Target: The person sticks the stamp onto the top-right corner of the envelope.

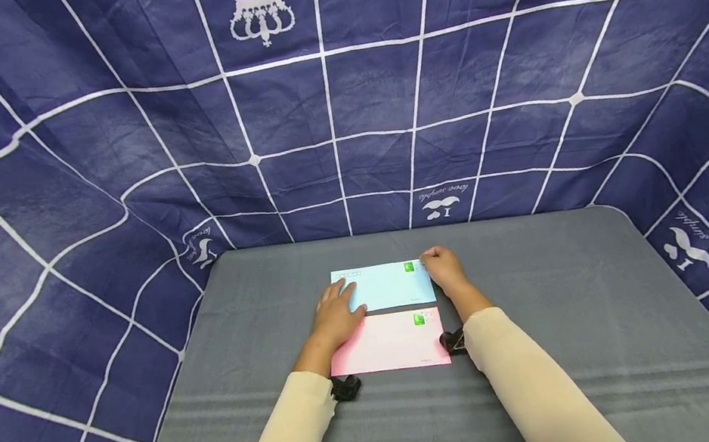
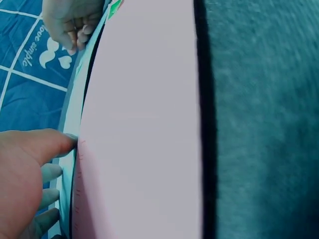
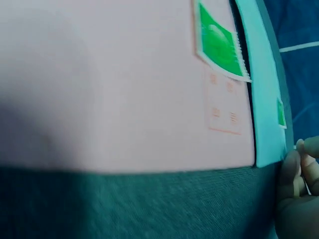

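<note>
A light blue envelope (image 1: 385, 289) with a green stamp (image 1: 409, 267) lies on the grey table, its long side facing me. My left hand (image 1: 337, 317) rests on its left part with fingers spread; the thumb reaches over the near edge toward the pink envelope (image 1: 387, 344). At the blue envelope's far right corner, my right hand (image 1: 442, 267) has curled fingers and pinches the edge. The pink envelope lies just nearer to me, a narrow gap between the two. It bears a green stamp (image 3: 218, 42) and printed red boxes.
The grey cloth-covered table (image 1: 545, 299) extends to both sides. A dark blue curtain with white lines (image 1: 362, 90) hangs behind and along both sides. Black wrist cameras (image 1: 346, 388) sit under the forearms, close to the pink envelope's near corners.
</note>
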`<state>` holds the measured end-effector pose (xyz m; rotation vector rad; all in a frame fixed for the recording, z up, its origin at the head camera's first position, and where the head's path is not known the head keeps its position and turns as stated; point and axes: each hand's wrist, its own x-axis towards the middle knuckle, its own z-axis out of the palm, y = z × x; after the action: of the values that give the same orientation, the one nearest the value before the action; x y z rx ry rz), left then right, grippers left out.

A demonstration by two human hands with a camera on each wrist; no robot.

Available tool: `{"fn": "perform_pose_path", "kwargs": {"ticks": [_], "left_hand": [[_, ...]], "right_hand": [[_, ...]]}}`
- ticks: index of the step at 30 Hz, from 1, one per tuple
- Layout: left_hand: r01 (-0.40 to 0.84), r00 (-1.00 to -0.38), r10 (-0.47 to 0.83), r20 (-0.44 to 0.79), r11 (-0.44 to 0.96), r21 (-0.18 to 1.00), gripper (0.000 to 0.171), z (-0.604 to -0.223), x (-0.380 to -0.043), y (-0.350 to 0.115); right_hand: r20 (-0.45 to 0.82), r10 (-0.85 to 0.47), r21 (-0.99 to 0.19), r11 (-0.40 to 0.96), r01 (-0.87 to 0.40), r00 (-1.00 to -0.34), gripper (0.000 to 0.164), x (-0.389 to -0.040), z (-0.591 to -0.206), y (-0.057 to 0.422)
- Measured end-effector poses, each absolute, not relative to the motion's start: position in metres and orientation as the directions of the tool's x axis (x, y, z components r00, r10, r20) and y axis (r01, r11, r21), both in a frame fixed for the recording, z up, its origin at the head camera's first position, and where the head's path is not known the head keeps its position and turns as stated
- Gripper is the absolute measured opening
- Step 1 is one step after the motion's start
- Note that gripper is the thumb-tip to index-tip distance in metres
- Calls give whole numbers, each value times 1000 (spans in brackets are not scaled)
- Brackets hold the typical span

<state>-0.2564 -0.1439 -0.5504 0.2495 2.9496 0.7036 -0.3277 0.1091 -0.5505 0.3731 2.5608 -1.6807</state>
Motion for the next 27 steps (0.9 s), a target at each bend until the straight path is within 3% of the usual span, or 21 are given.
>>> {"fn": "perform_pose_path", "kwargs": {"ticks": [7,12,20,27], "left_hand": [[89,-986,143,-83,883,460,63,-547,-259,-142],[71,-995,97,-27,868,491,59,-548,-262,-141],[86,-990,-4,141,777,623,37,-545,-259,-143],[165,-964,-27,266,722,671,29,-536,-253,-145]], "right_hand": [[-214,144,-946,215,241,-966,25,-325,-551,114],[-182,119,-971,138,197,-976,25,-324,-552,119],[-156,107,-972,161,172,-982,26,-319,-546,127],[-131,94,-977,155,145,-987,27,-310,-534,132]]}}
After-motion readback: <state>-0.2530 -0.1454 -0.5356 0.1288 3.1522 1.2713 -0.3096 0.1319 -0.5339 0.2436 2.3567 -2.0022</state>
